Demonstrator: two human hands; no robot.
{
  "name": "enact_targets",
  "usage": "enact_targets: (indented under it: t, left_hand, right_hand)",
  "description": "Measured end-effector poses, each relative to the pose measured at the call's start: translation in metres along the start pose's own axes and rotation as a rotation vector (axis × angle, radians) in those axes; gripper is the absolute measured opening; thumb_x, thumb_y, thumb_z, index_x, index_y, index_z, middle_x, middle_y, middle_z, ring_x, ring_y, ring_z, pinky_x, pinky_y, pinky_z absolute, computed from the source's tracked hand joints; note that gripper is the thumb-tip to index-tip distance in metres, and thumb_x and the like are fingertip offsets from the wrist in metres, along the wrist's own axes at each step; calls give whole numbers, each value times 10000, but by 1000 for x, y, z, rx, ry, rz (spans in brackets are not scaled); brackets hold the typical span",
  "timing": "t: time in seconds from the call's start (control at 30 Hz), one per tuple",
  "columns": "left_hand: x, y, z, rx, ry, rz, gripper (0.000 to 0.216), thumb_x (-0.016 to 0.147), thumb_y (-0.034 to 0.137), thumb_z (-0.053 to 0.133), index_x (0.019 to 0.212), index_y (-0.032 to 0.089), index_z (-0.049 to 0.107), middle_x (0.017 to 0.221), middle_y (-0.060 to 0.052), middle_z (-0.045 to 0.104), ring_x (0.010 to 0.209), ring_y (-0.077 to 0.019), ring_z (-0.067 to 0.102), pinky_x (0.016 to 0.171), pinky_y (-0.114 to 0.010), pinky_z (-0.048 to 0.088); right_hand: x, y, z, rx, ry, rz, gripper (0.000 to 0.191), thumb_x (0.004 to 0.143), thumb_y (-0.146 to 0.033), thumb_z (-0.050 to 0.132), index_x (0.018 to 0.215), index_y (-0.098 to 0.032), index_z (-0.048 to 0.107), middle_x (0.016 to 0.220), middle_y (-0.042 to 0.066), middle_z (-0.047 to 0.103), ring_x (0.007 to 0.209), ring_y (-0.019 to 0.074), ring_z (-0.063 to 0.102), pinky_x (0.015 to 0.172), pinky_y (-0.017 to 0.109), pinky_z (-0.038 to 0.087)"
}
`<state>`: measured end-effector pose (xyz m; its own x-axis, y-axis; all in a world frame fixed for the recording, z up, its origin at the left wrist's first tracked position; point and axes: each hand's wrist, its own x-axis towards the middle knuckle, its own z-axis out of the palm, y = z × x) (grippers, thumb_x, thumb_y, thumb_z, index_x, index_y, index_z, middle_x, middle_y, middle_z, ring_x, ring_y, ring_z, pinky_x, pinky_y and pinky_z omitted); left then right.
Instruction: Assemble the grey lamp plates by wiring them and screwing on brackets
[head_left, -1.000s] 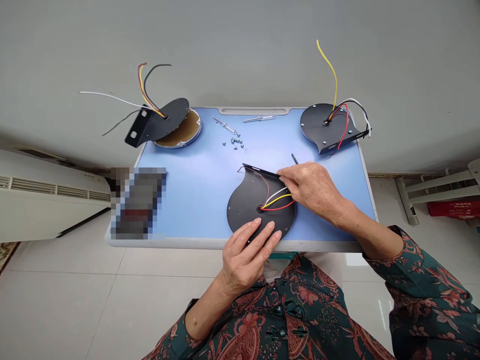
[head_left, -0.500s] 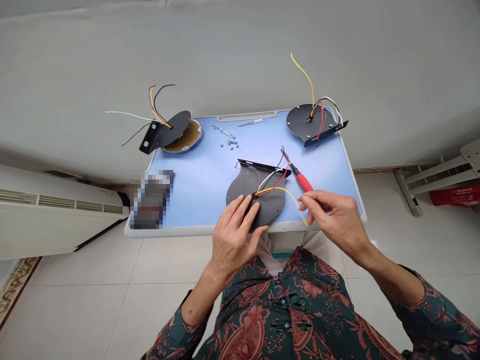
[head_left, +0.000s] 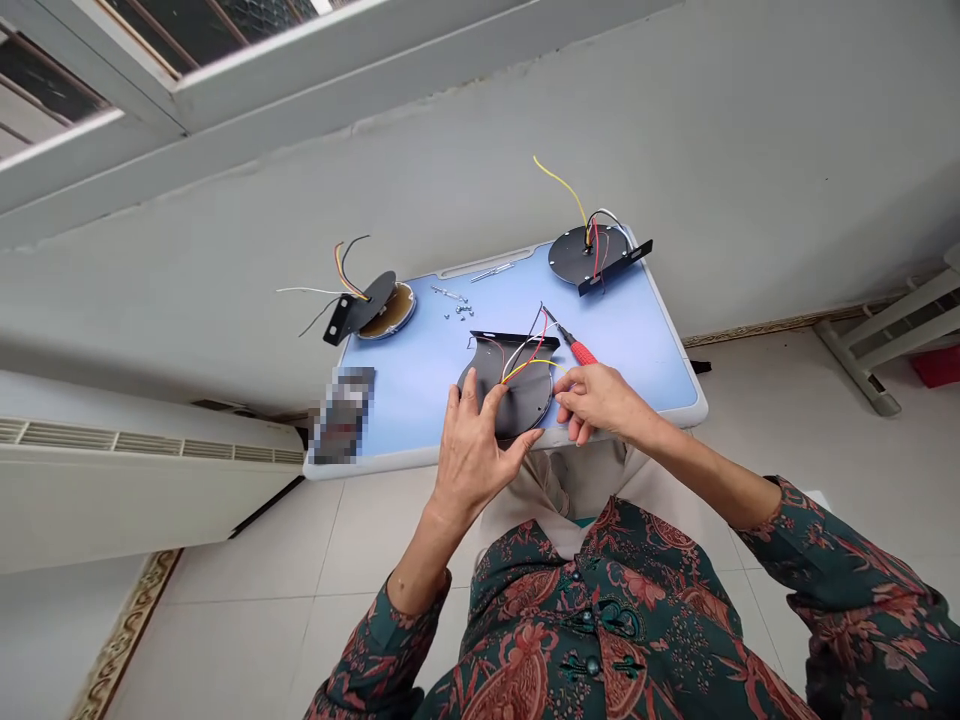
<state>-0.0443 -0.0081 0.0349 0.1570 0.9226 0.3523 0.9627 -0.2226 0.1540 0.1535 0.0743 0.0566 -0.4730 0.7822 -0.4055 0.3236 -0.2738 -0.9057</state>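
A black round plate (head_left: pixel 529 405) with an upright bracket lies at the table's front edge, with red, white, black and yellow wires rising from its middle. My left hand (head_left: pixel 474 440) spans it, fingers spread over the left and middle, thumb at the front rim, holding it down. My right hand (head_left: pixel 592 395) is closed in a pinch at the plate's right rim; what its fingertips hold, if anything, is too small to make out. Just beyond that hand lies a red-handled screwdriver (head_left: pixel 582 352), its tip among the wire ends. The yellow wire (head_left: pixel 551 363) runs towards the right fingers.
Several small screws (head_left: pixel 462 312) and slim metal pieces (head_left: pixel 491 272) lie at the back of the blue table (head_left: pixel 420 400). Similar wired plates stand at the back left (head_left: pixel 382 300) and back right (head_left: pixel 577 255). A blurred dark object (head_left: pixel 345 415) lies at the left.
My right hand has come left from the yellow wire's free end to the plate's rim. My left fingers have spread wider over the plate. The view has tilted, showing a window.
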Motion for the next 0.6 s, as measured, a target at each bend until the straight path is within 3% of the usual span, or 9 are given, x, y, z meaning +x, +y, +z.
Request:
enact_targets:
  t: [0.1,0.2,0.27,0.4,0.6]
  left_hand:
    - [1,1,0,18,3,-20,665,914,607,591,1355,120,488,1509,-299,431,1452,-424,410,1169,-652,356]
    - [1,1,2,52,13,-33,645,915,591,590,1324,101,500,1445,-293,496,1409,-420,461,1174,-622,366]
    - [1,1,3,62,20,-44,641,910,590,591,1316,101,502,1425,-280,521,1402,-418,466,1179,-612,365]
    - [0,2,3,58,2,-88,648,907,597,582,1334,117,491,1419,-259,540,1425,-414,439,1173,-617,367]
    - [-1,4,-1,72,-50,-170,680,890,615,598,1351,123,508,1479,-256,508,1407,-450,445,1104,-608,440]
  right_hand:
    - [5,1,1,23,-12,4,151,908,-39,524,838,-168,561,615,-18,660,388,113,618,357,202,509]
    - [5,-1,0,40,-24,17,138,923,-52,518,857,-164,563,615,-13,656,385,119,617,358,215,517]
    - [3,-5,-1,48,-11,29,132,933,-59,507,991,-137,596,613,-16,650,389,128,616,357,227,521]
    - [-1,-12,-1,39,15,30,474,939,-53,494,1409,-114,507,626,-32,650,404,127,614,378,225,532]
    - [-3,-12,0,-52,2,20,527,949,-66,491,1472,-112,532,666,8,678,388,104,591,396,211,530]
